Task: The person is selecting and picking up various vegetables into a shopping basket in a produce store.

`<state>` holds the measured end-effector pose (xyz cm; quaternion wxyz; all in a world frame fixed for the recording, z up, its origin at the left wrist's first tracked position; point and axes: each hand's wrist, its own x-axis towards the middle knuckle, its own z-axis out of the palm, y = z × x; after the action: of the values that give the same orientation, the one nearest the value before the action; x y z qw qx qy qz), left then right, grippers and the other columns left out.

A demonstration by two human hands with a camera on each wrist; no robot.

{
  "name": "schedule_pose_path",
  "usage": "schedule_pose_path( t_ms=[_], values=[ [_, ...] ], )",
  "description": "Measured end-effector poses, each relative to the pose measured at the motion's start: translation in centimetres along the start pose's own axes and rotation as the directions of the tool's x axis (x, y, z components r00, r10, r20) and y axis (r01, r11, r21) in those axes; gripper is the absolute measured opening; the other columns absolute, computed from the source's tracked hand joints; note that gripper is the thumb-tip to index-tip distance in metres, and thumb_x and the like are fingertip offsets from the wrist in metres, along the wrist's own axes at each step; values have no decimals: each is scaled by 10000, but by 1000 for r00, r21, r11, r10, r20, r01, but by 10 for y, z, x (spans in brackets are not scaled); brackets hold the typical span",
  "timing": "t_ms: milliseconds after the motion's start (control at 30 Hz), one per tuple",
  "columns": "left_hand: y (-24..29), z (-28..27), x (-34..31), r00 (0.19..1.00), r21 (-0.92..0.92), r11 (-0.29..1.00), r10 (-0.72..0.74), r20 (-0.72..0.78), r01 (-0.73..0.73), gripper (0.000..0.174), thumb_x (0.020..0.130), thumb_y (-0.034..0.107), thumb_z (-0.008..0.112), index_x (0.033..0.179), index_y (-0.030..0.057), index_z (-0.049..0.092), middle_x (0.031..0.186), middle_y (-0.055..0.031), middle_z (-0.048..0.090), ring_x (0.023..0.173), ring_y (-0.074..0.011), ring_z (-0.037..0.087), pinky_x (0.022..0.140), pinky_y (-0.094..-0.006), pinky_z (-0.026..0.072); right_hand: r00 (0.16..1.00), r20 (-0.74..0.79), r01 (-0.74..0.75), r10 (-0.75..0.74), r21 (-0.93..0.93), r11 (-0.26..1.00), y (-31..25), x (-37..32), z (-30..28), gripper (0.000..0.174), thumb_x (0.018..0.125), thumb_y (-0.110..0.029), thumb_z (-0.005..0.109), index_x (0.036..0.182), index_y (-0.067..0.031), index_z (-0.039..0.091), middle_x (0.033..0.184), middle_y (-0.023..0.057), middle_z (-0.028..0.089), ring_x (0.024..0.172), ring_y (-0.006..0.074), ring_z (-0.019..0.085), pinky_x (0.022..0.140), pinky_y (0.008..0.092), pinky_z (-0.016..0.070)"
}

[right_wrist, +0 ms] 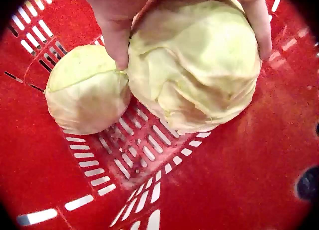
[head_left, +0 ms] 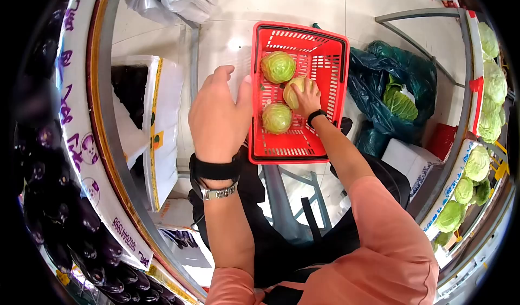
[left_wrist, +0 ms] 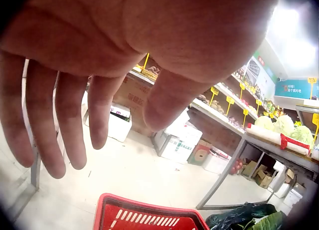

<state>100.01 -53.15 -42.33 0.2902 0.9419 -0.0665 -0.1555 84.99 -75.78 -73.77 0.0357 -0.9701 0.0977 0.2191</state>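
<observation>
In the head view, a red plastic basket [head_left: 333,91] with slotted sides holds three pale green cabbages. My right hand [head_left: 309,99] reaches down inside it and grips the middle cabbage [head_left: 291,92]. Seen from the right wrist, the thumb and fingers spread round both sides of that cabbage [right_wrist: 199,70], and another cabbage [right_wrist: 87,90] sits right beside it. One cabbage [head_left: 278,66] lies toward the basket's far end, another [head_left: 277,118] toward the near end. Beside the left rim hovers my left hand [head_left: 219,123], its fingers loosely extended and holding nothing.
Eggplants [head_left: 54,213] fill a rack on the left, with white foam boxes [head_left: 168,104] under it. To the right lies a dark green plastic bag [head_left: 374,83] with leafy cabbage [head_left: 400,102]. More cabbages [head_left: 452,215] line the right shelf. A stool [head_left: 287,218] stands below the basket.
</observation>
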Motion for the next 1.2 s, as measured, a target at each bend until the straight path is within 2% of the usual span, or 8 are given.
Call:
schedule_pose_path(
  t_ms=[233, 333, 433, 633, 700, 733, 967, 1200],
  values=[
    [3, 4, 1, 1000, 37, 999, 10, 26, -11, 400, 968, 320, 612, 1223, 13, 625, 1168, -208, 691, 1042, -365, 673, 872, -428, 525, 997, -74, -10, 10, -5, 1000, -2, -2, 24, 947, 596, -313, 904, 1416, -289, 432, 1524, 212, 283, 1381, 501, 296, 1030, 645, 406],
    [4, 7, 0, 999, 37, 999, 26, 23, -27, 394, 969, 317, 612, 1220, 14, 625, 1168, -210, 690, 1046, -368, 671, 871, -428, 525, 992, -89, -83, 91, 95, 992, -4, -4, 30, 920, 625, -342, 894, 1418, -256, 435, 1533, 210, 275, 1393, 488, 291, 1054, 628, 390],
    [5, 8, 0, 999, 30, 999, 32, 26, -33, 388, 970, 311, 612, 1220, 15, 625, 1169, -211, 689, 1048, -369, 670, 873, -429, 525, 996, 42, -80, 76, 120, 989, -1, -2, 12, 878, 688, -410, 842, 1440, -238, 423, 1518, 225, 309, 1393, 492, 305, 1087, 651, 345],
    [8, 9, -1, 999, 33, 999, 35, 24, -36, 384, 968, 307, 617, 1223, 20, 624, 1165, -209, 691, 1043, -370, 670, 877, -431, 522, 985, -173, 9, 29, 213, 977, -16, 51, -35, 879, 729, -525, 789, 1451, -187, 419, 1483, 235, 384, 1347, 499, 394, 1101, 621, 352],
    [9, 10, -1, 999, 37, 998, 42, 22, -43, 382, 966, 303, 621, 1221, 20, 624, 1162, -209, 691, 1040, -369, 670, 878, -432, 521, 977, -211, 70, -25, 208, 976, -29, 78, -46, 889, 735, -536, 780, 1472, -217, 398, 1506, 223, 369, 1344, 489, 410, 1069, 599, 409],
    [10, 10, -1, 999, 34, 999, 37, 26, -38, 379, 965, 299, 624, 1219, 18, 624, 1159, -211, 691, 1038, -369, 670, 878, -432, 521, 990, -135, 71, -45, 195, 978, -36, 91, -49, 871, 753, -532, 765, 1489, -283, 371, 1527, 206, 359, 1360, 479, 395, 1019, 597, 459],
    [14, 14, 0, 998, 1, 998, 63, 17, -63, 342, 938, 250, 642, 1178, 7, 615, 1052, -201, 672, 964, -404, 641, 834, -476, 504, 994, 81, -85, 76, 113, 990, -56, 134, -23, 843, 749, -512, 775, 1474, -391, 361, 1512, 165, 325, 1347, 486, 364, 897, 692, 477],
    [9, 16, -1, 999, 54, 998, 24, 22, -26, 337, 934, 238, 658, 1183, 14, 621, 1077, -197, 679, 983, -380, 653, 847, -455, 513, 985, -160, -31, 60, 178, 984, -55, 145, -18, 740, 732, -466, 805, 1372, -337, 455, 1400, 154, 378, 1241, 455, 425, 819, 682, 495]
  ],
)
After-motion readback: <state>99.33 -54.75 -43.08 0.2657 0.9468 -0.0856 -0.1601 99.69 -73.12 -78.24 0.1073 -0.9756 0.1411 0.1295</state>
